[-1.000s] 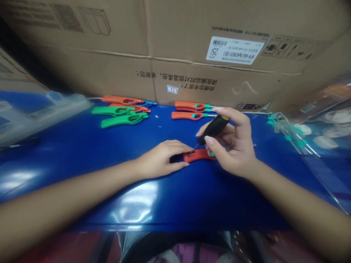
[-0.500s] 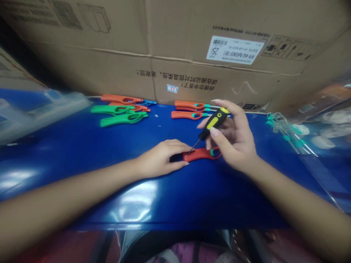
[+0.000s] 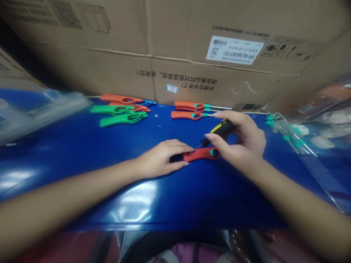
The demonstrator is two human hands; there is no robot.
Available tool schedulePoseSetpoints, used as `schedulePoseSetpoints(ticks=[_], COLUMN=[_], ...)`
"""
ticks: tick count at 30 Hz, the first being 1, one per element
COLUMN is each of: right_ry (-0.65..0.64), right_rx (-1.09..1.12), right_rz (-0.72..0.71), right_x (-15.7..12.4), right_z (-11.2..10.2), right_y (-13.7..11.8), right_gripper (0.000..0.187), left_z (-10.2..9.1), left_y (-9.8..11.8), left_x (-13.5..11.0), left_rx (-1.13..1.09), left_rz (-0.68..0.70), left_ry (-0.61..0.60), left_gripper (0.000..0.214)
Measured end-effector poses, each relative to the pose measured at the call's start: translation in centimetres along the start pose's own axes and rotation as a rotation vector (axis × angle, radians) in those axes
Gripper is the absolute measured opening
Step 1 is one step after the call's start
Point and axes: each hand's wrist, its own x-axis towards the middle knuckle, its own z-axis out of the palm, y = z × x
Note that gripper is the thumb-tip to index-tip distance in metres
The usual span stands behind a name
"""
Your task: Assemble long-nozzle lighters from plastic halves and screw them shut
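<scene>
A red-orange long-nosed lighter (image 3: 201, 153) with a teal trigger lies on the blue table. My left hand (image 3: 163, 157) grips the butt end of its handle between thumb and fingers. In my right hand (image 3: 242, 140) is a black and yellow screwdriver (image 3: 221, 131), tilted low over the lighter. Its thin shaft slants down left, and the tip meets the handle near my left fingertips. The lighter's front end is hidden behind my right hand.
Orange lighters (image 3: 184, 115) with metal nozzles lie against the cardboard box (image 3: 115, 69). Further left are green casings (image 3: 124, 119) and orange casings (image 3: 120, 98). Metal rods with teal parts (image 3: 297, 140) lie at the right, and a translucent plastic container (image 3: 55, 113) stands at the left.
My right hand has shifted slightly right and down, tipping the screwdriver from a steep slant to a flatter one. My left hand and the lighter have stayed in place.
</scene>
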Motion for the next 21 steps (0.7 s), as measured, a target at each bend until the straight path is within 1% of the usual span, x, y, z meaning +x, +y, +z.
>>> schedulePoseSetpoints(ticks=[1,4,5,6,8,9,10,11,14,15,17,19,20,21], right_ry=[-0.008,-0.132,-0.145,-0.128,-0.036,-0.003,0.005,-0.021,-0.148,-0.149,-0.078,0.017,0.035,0.022], right_rx=[-0.019,0.026,0.021,-0.018,-0.164,-0.229,-0.260,-0.252,-0.111,-0.091,-0.147,-0.268,-0.298,-0.289], right_rz=[-0.020,-0.023,-0.043,-0.082,-0.212,-0.265,-0.287,-0.270,-0.121,-0.105,-0.167,-0.286,-0.327,-0.337], right_x=[0.00,0.16,0.25,0.33,0.42,0.42,0.39,0.35,0.29,0.30,0.34,0.35,0.34,0.34], right_z=[-0.06,-0.19,-0.24,-0.30,-0.43,-0.50,-0.55,-0.57,-0.55,-0.55,-0.62,-0.76,-0.83,-0.87], right_y=[0.00,-0.15,-0.25,-0.36,-0.55,-0.61,-0.65,-0.67,-0.57,-0.50,-0.32,-0.18,-0.16,-0.16], right_gripper=[0.042,0.044,0.042,0.038,0.031,0.031,0.033,0.037,0.046,0.046,0.045,0.046,0.047,0.049], left_z=[-0.01,-0.05,-0.06,-0.07,-0.09,-0.10,-0.10,-0.10,-0.08,-0.07,-0.07,-0.08,-0.09,-0.09], left_y=[0.00,0.04,0.07,0.09,0.12,0.12,0.11,0.09,0.00,-0.02,-0.02,0.02,0.04,0.07], left_x=[0.00,0.00,0.00,0.01,0.04,0.06,0.07,0.09,0.09,0.08,0.06,0.05,0.05,0.04], left_rx=[0.001,0.003,0.004,0.004,0.002,0.000,-0.002,-0.002,0.004,0.006,0.010,0.010,0.008,0.007], left_rz=[0.001,0.001,0.003,0.006,0.013,0.015,0.016,0.016,0.005,0.003,0.005,0.013,0.015,0.014], left_ry=[-0.001,0.001,0.004,0.005,0.005,0.003,0.001,-0.001,-0.003,-0.003,-0.002,-0.004,-0.006,-0.010], left_gripper=[0.034,0.034,0.034,0.034,0.034,0.034,0.034,0.034,0.033,0.033,0.033,0.033,0.034,0.034])
